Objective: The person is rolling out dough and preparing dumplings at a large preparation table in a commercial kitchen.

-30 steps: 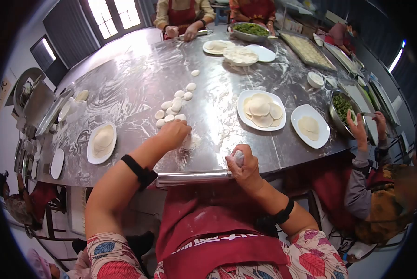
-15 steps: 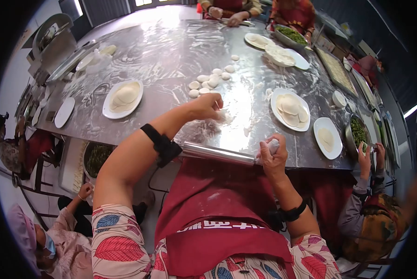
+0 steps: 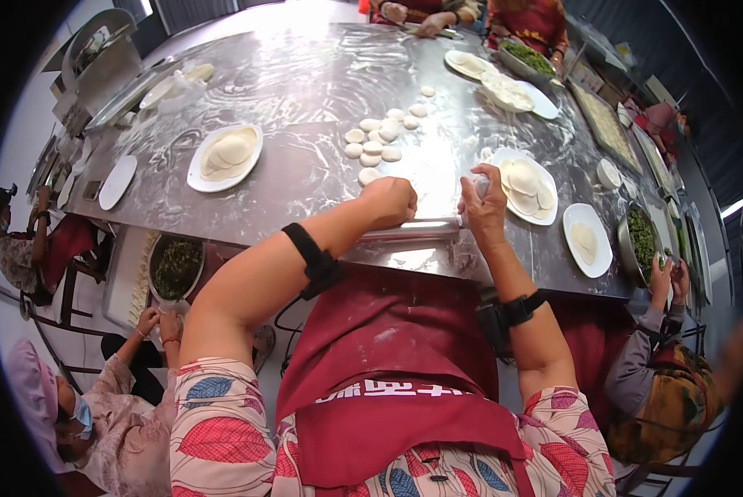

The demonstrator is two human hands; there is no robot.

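Observation:
A metal rolling pin lies sideways near the front edge of the steel table. My left hand is closed at the pin's left end; what its curled fingers hold is hidden. At the pin's right end, my right hand is closed around its handle, partly hidden by the fingers. Small round dough pieces lie loosely grouped beyond my left hand. Just right of my right hand, flat dough rounds overlap on a white plate.
Another plate of dough rounds is to the left, an empty oval plate farther left. A plate with dough and a bowl of greens stand at the right. Co-workers are on both sides and across the table.
The rolling pin has moved forward onto the table, away from my apron. My right hand has moved forward with it. My left hand has come back toward the pin and closed.

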